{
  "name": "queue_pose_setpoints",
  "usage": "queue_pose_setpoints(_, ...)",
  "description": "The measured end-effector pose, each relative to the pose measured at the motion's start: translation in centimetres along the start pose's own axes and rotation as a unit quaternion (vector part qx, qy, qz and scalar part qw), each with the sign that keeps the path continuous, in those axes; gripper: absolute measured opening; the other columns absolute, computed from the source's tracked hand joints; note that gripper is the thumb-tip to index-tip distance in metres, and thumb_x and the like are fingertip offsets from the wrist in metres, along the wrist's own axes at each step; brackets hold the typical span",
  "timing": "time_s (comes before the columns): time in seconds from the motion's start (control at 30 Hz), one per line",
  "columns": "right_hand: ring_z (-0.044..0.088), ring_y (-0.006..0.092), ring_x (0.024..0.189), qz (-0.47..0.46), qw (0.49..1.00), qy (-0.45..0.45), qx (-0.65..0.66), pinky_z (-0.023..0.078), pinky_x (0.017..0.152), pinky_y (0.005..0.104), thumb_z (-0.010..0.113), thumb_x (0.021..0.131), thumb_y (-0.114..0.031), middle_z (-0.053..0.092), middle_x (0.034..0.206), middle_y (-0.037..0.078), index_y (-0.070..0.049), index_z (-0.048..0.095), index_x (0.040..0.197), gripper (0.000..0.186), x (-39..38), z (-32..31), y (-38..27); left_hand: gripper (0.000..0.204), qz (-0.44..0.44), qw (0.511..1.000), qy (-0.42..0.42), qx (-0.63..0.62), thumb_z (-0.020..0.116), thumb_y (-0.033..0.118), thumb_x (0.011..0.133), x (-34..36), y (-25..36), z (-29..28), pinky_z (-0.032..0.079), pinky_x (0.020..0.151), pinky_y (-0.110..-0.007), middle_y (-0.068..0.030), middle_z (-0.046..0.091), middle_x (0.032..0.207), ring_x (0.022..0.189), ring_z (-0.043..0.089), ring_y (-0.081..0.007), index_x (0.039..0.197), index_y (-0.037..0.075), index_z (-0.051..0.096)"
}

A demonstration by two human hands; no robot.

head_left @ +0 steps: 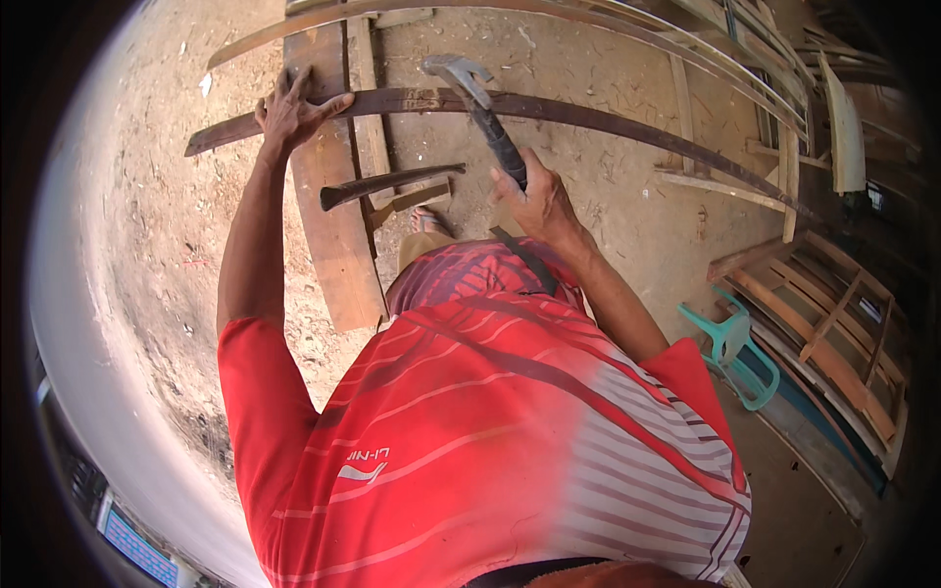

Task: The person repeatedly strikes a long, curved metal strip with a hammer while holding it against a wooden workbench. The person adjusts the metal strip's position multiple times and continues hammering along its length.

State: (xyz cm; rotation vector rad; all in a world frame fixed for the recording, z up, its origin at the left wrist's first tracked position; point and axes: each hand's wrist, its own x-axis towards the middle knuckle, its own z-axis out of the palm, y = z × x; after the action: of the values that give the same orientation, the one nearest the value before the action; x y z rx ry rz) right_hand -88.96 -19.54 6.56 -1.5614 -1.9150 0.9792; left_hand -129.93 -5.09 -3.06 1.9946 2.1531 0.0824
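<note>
My left hand grips a long dark wooden strip near its left end. Its fingers reach over the strip's far edge, with the thumb along the top. Beneath this hand, the strip crosses a wide brown plank. My right hand is wrapped round the black handle of a claw hammer. The hammer's grey metal head is up and away from me, seen over the strip; I cannot tell whether they touch. A short, dark, tapered piece lies across the plank nearer to me, its material unclear.
Long thin wooden strips arch across the far side. At the right stand wooden frames and a green plastic stool. Dirt ground with scattered chips spreads around. My sandalled foot is beside the plank.
</note>
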Motion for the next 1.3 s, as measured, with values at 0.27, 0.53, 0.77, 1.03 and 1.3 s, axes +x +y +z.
queue_pose_setpoints(0.27,0.068,0.0497,0.083,0.123,0.992,-0.021,0.018,0.052,0.071,0.0523,0.067,0.098,-0.045,0.067,0.082,0.028,0.001,0.063,0.104,0.046,-4.7,-4.4,4.2,0.125,-0.030,0.994,-0.103,0.024,0.061,0.098,0.066,1.3,0.5,-1.7,0.020,0.123,-0.062,-0.0178,0.017,0.174,0.154,0.030,-0.0432,0.165,0.026,0.033)
queue_pose_setpoints(0.53,0.070,0.0482,0.096,0.280,0.958,-0.057,-0.009,0.054,0.082,0.0525,0.065,0.098,-0.050,0.071,0.095,0.030,-0.002,0.065,0.121,0.053,-15.8,-13.2,13.6,0.083,0.202,0.969,-0.072,-0.122,0.080,0.051,0.089,3.1,21.3,-5.0,0.046,0.113,-0.045,-0.0262,0.059,0.145,0.137,0.057,-0.0364,0.148,0.000,0.053)
queue_pose_setpoints(0.77,0.069,0.0462,0.107,0.432,0.898,-0.082,-0.030,0.053,0.091,0.0526,0.057,0.100,-0.060,0.071,0.108,0.032,0.007,0.063,0.116,0.069,-23.7,-19.1,20.7,0.106,0.342,0.931,-0.045,-0.119,0.097,0.041,0.066,-4.6,44.3,4.0,0.045,0.106,-0.049,-0.0238,0.051,0.138,0.125,0.051,-0.0414,0.154,0.015,0.045)
queue_pose_setpoints(1.03,0.068,0.0463,0.109,0.477,0.874,-0.083,-0.042,0.052,0.091,0.0521,0.056,0.100,-0.059,0.070,0.111,0.032,0.010,0.061,0.121,0.072,-27.9,-23.9,25.9,0.051,0.327,0.936,0.010,-0.126,0.088,0.026,0.078,-4.1,45.2,6.9,0.050,0.085,-0.048,-0.0160,0.060,0.106,0.101,0.061,-0.0383,0.119,0.011,0.061)
queue_pose_setpoints(1.3,0.069,0.0432,0.111,0.523,0.850,-0.054,0.033,0.054,0.092,0.0501,0.061,0.096,-0.060,0.071,0.112,0.030,0.008,0.064,0.118,0.072,-26.8,-24.8,26.4,0.036,0.352,0.921,-0.094,-0.141,0.078,0.039,0.091,-0.2,46.4,3.1,0.052,0.076,-0.049,-0.0142,0.071,0.099,0.090,0.068,-0.0397,0.104,0.006,0.068)
